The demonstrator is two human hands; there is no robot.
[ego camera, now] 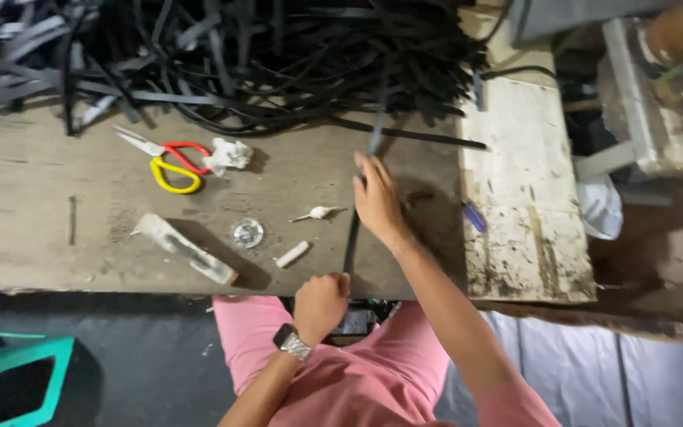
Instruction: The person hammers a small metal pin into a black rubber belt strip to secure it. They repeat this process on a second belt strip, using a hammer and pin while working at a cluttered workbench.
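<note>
The right hand (377,202) lies on the desk (57,237) with its grip clamped on a black strap (351,237), which runs straight down to the left hand (322,304), whose grip is fisted tight around the strap's near end at the desk edge. Beyond the right grip lies a tangled pile of black straps (262,55); left of it sit red-and-yellow scissors (169,162).
</note>
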